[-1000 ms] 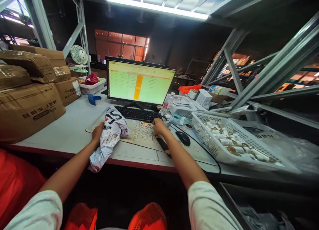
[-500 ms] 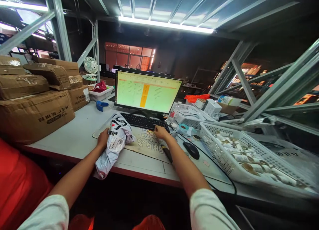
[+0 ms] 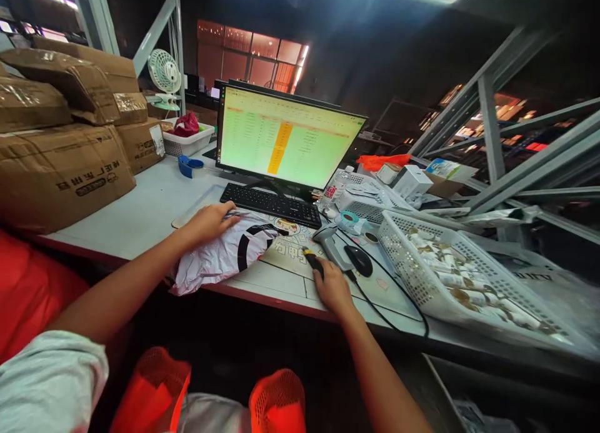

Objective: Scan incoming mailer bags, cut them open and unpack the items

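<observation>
A person at a white desk (image 3: 140, 217) holds down a plastic mailer bag (image 3: 220, 255) and grips a utility knife (image 3: 313, 262).

The left hand (image 3: 207, 225) lies palm down on the crumpled bag, fingers extended and not clutching it; the bag sits on a desk mat (image 3: 293, 252) at the desk's front edge, below the keyboard (image 3: 270, 205). The right hand (image 3: 332, 288) is curled closed around the yellow-and-black knife, just beside a corded barcode scanner (image 3: 329, 242) and a black mouse (image 3: 359, 260). A white plastic basket (image 3: 422, 277) of small rolls stands toward the desk's right end.
</observation>
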A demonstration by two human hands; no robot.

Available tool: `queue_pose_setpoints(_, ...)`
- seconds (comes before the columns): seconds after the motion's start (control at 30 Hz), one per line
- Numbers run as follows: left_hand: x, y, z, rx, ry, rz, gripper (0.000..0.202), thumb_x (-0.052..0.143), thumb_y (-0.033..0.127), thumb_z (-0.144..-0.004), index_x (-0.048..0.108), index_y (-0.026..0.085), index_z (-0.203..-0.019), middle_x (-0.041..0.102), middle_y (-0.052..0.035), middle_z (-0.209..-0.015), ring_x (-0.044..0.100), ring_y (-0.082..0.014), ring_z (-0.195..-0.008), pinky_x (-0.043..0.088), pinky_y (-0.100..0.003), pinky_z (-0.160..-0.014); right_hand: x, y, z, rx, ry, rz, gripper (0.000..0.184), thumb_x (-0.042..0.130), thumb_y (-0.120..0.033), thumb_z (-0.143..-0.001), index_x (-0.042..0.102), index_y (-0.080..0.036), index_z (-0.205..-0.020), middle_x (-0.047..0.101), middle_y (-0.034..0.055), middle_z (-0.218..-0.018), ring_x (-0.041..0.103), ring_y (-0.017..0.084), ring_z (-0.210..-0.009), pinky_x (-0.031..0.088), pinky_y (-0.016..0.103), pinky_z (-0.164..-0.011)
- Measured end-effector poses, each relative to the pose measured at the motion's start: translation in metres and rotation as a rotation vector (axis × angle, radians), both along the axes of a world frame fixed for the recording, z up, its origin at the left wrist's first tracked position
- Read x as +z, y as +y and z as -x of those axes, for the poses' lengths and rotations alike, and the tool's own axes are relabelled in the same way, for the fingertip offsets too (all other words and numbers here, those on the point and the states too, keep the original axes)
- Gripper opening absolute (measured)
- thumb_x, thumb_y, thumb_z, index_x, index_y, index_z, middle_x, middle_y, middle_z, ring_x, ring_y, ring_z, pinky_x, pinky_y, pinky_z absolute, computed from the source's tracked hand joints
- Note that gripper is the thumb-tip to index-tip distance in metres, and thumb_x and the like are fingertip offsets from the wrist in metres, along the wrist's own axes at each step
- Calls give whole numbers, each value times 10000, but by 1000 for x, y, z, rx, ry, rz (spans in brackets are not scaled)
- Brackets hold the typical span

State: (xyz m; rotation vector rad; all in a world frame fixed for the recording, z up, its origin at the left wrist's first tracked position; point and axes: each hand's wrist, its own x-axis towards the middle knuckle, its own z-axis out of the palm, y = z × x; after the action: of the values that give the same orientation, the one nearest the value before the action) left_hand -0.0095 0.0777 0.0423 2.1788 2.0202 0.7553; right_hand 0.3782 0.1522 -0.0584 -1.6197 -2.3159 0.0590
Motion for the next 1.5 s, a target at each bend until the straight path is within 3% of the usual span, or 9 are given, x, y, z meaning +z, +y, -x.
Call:
queue_pose_setpoints(0.2, 1, -42, 26, 112, 114, 227, 608, 504, 733, -891, 618, 244, -1234, 717, -102, -1221, 687, -323, -1056, 489, -346, -797, 57, -25, 0, 265, 294, -215, 411, 463, -339, -993, 612, -143, -1322, 691, 159, -1233, 662, 295, -1137, 520, 460, -999)
queue_pose_setpoints(0.43, -21, -65, -4, 187, 77, -13, 335, 331, 334, -1035, 637, 206, -1086, 746, -89, -910, 715, -278, -868, 453, -330, -713, 122, -110, 86, 762, 99, 16, 342, 515, -287, -1021, 642, -254, -1337, 703, 81, -1165, 701, 203, -966, 559, 324, -862)
queue_pose_setpoints(0.6, -26, -67, -24, 169, 159, -110, 317, 349, 267, -1022, 622, 185, -1161, 745, -107, -886, 708, -287, -789, 425, -337, -662, 116, -90, 122, 761, -74, -12, 393, 531, -249, -995, 643, -265, -1371, 710, 86, -1108, 695, 209, -903, 545, 316, -797)
queue_pose_setpoints(0.8, -35, -81, 23, 59, -66, -190, 324, 376, 337, -1031, 658, 189, -1092, 732, -79, -895, 669, -217, -749, 445, -297, -690, 106, 19, 23, 90, -118, -111, 331, 565, -285, -934, 763, -193, -1183, 757, 141, -1023, 708, 296, -888, 547, 416, -795)
queue_pose_setpoints(0.9, -39, -74, 31, -24, -222, -190, 364, 390, 417, -1041, 670, 184, -1045, 716, -50, -887, 645, -181, -760, 462, -268, -724, 96, 2, 21, 356, 85, -60, 342, 564, -303, -937, 738, -192, -1210, 761, 119, -1090, 711, 272, -956, 557, 405, -856)
queue_pose_setpoints(1.03, -36, -57, 13, -132, -379, -123, 450, 380, 508, -1035, 685, 177, -1065, 727, -54, -1003, 656, -198, -926, 498, -278, -861, 88, -66, 84, 831, 254, 105, 347, 524, -307, -999, 685, -220, -1294, 727, 90, -1191, 690, 199, -1042, 545, 337, -920)
queue_pose_setpoints(1.13, -36, -57, 9, -174, -499, -18, 533, 384, 598, -1010, 702, 175, -1076, 737, -59, -1082, 653, -234, -1050, 505, -322, -970, 85, -59, 96, 921, 195, 119, 374, 524, -282, -986, 675, -242, -1326, 711, 84, -1200, 678, 200, -1047, 540, 339, -923)
queue_pose_setpoints(1.3, -51, -72, 36, -102, -681, 37, 676, 467, 732, -931, 715, 157, -1186, 738, -76, -1184, 623, -298, -1196, 468, -381, -1084, 67, 28, 19, 163, -73, -78, 377, 540, -308, -932, 736, -207, -1238, 719, 123, -1077, 680, 273, -919, 544, 402, -812)
queue_pose_setpoints(1.5, -30, -77, 43, -71, -411, 100, 654, 400, 688, -964, 673, 178, -1269, 717, -93, -1244, 639, -305, -1172, 481, -386, -1032, 26, 31, 9, 91, -197, 0, 450, 464, -312, -990, 615, -156, -1384, 655, 167, -1232, 639, 316, -1072, 522, 424, -867)
